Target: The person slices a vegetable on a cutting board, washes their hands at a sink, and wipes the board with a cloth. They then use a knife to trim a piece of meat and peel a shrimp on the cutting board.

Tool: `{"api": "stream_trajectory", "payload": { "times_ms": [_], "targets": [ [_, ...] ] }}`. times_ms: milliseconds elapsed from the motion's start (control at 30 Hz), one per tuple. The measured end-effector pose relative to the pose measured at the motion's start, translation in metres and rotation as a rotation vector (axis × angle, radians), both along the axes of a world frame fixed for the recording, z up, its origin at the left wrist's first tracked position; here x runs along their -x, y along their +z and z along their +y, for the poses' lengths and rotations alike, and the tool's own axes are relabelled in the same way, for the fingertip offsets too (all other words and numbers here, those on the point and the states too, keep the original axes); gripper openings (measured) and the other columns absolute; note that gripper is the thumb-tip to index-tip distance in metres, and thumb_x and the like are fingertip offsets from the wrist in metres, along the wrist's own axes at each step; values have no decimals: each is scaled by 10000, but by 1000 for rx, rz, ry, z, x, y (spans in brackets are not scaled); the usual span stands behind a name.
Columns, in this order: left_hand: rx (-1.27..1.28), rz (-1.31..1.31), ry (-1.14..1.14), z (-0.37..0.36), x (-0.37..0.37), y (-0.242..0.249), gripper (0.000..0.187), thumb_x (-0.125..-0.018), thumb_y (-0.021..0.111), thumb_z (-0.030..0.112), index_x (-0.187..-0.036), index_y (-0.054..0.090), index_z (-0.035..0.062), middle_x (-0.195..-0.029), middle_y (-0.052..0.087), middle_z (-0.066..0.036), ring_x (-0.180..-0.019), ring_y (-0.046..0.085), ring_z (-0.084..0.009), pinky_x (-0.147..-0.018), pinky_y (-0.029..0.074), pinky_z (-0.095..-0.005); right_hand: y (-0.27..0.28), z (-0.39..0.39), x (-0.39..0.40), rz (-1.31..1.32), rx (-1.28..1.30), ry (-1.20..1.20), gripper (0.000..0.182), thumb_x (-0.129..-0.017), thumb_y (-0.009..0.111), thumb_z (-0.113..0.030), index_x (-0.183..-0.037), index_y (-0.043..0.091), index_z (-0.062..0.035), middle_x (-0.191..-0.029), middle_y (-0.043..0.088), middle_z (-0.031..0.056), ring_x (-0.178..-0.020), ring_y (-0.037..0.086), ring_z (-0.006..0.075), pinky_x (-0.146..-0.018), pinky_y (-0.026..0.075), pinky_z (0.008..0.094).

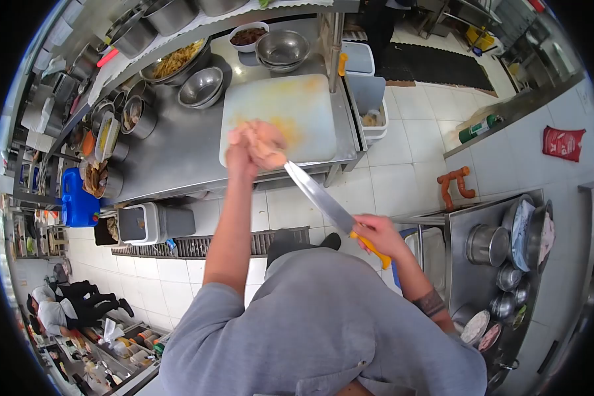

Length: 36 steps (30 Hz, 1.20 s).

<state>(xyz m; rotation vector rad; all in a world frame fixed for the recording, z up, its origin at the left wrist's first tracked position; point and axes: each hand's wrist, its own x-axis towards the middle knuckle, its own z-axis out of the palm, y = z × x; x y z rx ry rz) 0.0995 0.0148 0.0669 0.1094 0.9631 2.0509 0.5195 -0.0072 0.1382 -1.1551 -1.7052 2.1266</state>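
Note:
My left hand [239,153] is closed around a pale pink piece of raw meat [267,146], held over the near edge of a white cutting board [307,99]. Yellow-orange stains mark the board. In my right hand [378,234] is the yellow handle of a large kitchen knife [320,200]. Its broad blade slants up and left, and the tip reaches the underside of the meat. Behind the board are a stack of steel bowls [282,49] and another steel bowl [200,86].
Pots and containers [138,117] crowd the steel counter's left end. Bins [369,99] stand right of the counter. A blue jug [79,198] and grey bins [155,222] are at left. Behind me on the right, a steel table holds pots [487,244]. Co-workers [72,310] stand at lower left.

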Motion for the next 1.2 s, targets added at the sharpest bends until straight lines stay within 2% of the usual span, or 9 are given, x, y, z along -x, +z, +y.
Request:
{"api": "stream_trajectory", "payload": {
  "times_ms": [200, 433, 567, 700, 833, 900, 1033, 1100, 1200],
  "targets": [
    [182, 433, -157, 11, 57, 86, 325, -1058, 634, 132, -1353, 600, -1, -1248, 701, -116, -1126, 696, -207, -962, 587, -354, -49, -5, -72, -104, 108, -357, 293, -1033, 629, -115, -1288, 683, 20, -812, 660, 55, -565, 596, 119, -490, 481, 279],
    [245, 1226, -1023, 181, 74, 125, 469, -933, 758, 214, -1337, 655, -1, -1196, 744, -112, -1055, 695, -181, -941, 557, -322, -47, 19, -42, -37, 145, -668, 319, -1030, 641, -123, -1315, 672, 16, -700, 636, 74, -527, 588, 141, -473, 469, 293],
    [505, 1805, -935, 271, 42, 53, 521, -943, 710, 347, -1326, 652, -1, -1305, 716, -177, -1175, 697, -283, -994, 542, -429, -59, 28, -13, -157, 66, -738, 363, -1030, 653, -142, -1338, 643, 50, -710, 638, 73, -529, 586, 136, -476, 473, 291],
    [481, 2402, -553, 220, -4, -70, 703, -1003, 623, 348, -1555, 403, -29, -1670, 346, -220, -1570, 275, -396, -1279, 220, -532, -42, 31, 33, -200, 77, -841, 362, -1032, 646, -117, -1343, 631, 67, -746, 643, 58, -560, 610, 130, -483, 493, 287],
    [235, 2044, -879, 209, 18, -61, 616, -1045, 520, 287, -1554, 400, -39, -1653, 335, -279, -1575, 257, -402, -1277, 169, -588, -38, 27, 65, -196, 61, -910, 349, -1037, 636, -108, -1341, 633, 63, -753, 648, 60, -566, 611, 124, -482, 492, 281],
    [437, 2009, -602, 211, 32, -66, 611, -1045, 522, 231, -1588, 377, -10, -1688, 309, -229, -1598, 195, -409, -1291, 151, -564, -38, 29, 76, -213, 25, -919, 329, -1040, 630, -102, -1332, 645, 50, -738, 646, 59, -564, 604, 115, -482, 492, 281],
    [416, 2131, -515, 230, 53, -89, 610, -1038, 529, 223, -1593, 385, 15, -1696, 319, -181, -1602, 212, -352, -1298, 152, -533, -48, 45, 103, -224, -30, -808, 308, -1028, 638, -87, -1305, 665, 45, -827, 662, 62, -603, 621, 116, -479, 488, 273],
    [93, 2031, -605, 227, 74, -84, 602, -1013, 544, 179, -1578, 414, 15, -1638, 423, -178, -1573, 299, -302, -1296, 202, -479, -54, 60, 119, -426, -235, -709, 324, -992, 661, -50, -1304, 676, 38, -961, 661, 65, -699, 649, 119, -533, 501, 282],
    [78, 1947, -530, 194, 106, -66, 459, -1002, 543, 139, -1443, 566, 12, -1468, 600, -188, -1421, 507, -332, -1223, 340, -468, -67, 89, 141, -522, -733, -399, 384, -951, 660, -9, -1335, 670, 9, -1123, 636, 127, -808, 670, 204, -683, 541, 332]
  ]
}}
